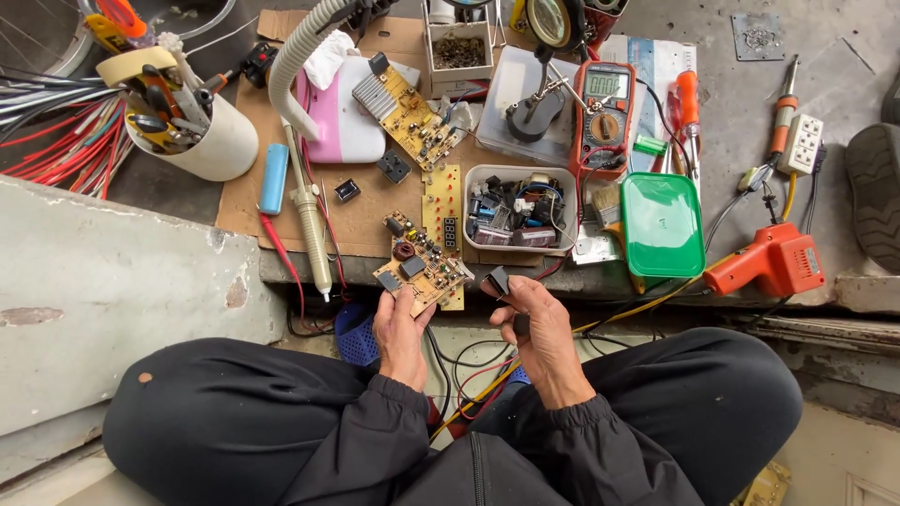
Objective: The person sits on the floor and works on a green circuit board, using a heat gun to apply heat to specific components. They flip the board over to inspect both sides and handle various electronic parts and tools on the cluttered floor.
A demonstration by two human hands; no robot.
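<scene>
From the head view, our left hand (401,323) grips the tan populated circuit board (422,267) by its near edge; our right hand (534,314) pinches a small black component (497,280), probably a relay. Either could slip into the tangled wires below. The green rectangular plastic lid (662,223) lies right.

Circuit board (421,270): matt tan laminate, dark plastic parts. Small black component (498,281): plastic, probably smooth; too small to be sure. Cardboard sheet (366,201): brown, matt, rough-edged. Green lid (662,225): glossy plastic. White cup (220,141): smooth plastic. Orange solder gun (771,263): semi-gloss plastic. Concrete ledge (112,272): rough, chipped. Sleeves (600,431): black matt cloth.
</scene>
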